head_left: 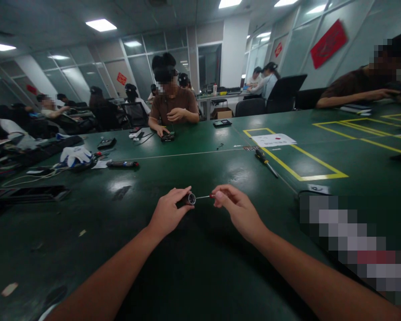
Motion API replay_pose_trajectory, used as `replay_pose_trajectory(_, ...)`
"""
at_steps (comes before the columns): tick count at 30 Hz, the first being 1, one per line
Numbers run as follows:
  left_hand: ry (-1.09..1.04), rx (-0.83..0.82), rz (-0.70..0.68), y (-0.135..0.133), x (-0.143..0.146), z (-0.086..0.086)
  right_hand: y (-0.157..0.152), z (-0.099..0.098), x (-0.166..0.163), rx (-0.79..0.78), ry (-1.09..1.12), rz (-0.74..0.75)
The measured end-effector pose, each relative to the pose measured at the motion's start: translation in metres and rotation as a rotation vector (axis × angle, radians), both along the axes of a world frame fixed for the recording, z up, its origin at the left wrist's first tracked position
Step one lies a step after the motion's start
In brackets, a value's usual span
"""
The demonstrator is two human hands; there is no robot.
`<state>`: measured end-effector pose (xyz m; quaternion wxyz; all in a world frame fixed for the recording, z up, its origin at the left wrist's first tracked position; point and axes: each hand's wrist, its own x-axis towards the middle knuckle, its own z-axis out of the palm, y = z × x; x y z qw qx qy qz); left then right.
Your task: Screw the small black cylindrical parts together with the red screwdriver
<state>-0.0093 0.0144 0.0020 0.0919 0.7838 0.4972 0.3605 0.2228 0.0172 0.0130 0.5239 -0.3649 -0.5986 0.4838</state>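
Observation:
My left hand (167, 209) is closed around a short dark cylinder with a metal-rimmed open end (191, 199), which faces right. Between the thumb and fingers of my right hand (235, 205) is a small screwdriver (203, 197) with a red handle and a thin metal shaft. Its shaft points left, with the end at the cylinder's rim; whether the tip goes inside or only touches cannot be made out. Both hands are just above the green table (200, 267). Further back on the right lies a larger black and yellow screwdriver (266, 163).
A dark pen-like tool (123, 164) and white gloves (75, 156) lie to the left. Beyond the yellow tape is a paper sheet (273, 140). A person (173, 104) across the table handles a dark device (168, 136). Another person (364, 89) leans at the right.

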Motion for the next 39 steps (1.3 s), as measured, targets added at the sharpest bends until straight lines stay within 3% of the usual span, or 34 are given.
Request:
replay_pose_trajectory(10,-0.001,0.031,-0.067,-0.001,0.001,0.000,0.008,-0.007,-0.005,-0.218,0.254,-0.120)
replay_pose_trajectory(18,0.012,0.015,-0.023,0.004,-0.002,-0.008,0.006,-0.009,-0.003,-0.133,0.095,-0.053)
replay_pose_trajectory(23,-0.006,0.006,-0.014,0.002,-0.001,-0.007,0.004,-0.012,-0.008,-0.101,0.084,-0.085)
replay_pose_trajectory(26,0.002,0.019,-0.071,0.000,0.002,-0.004,0.009,-0.014,-0.007,-0.239,0.238,-0.106)
replay_pose_trajectory(30,-0.018,0.083,-0.068,0.000,0.004,-0.002,0.020,-0.012,0.002,-0.605,0.523,-0.012)
replay_pose_trajectory(39,0.026,0.068,-0.060,0.001,0.002,-0.004,0.019,-0.015,0.001,-0.301,0.377,-0.077)
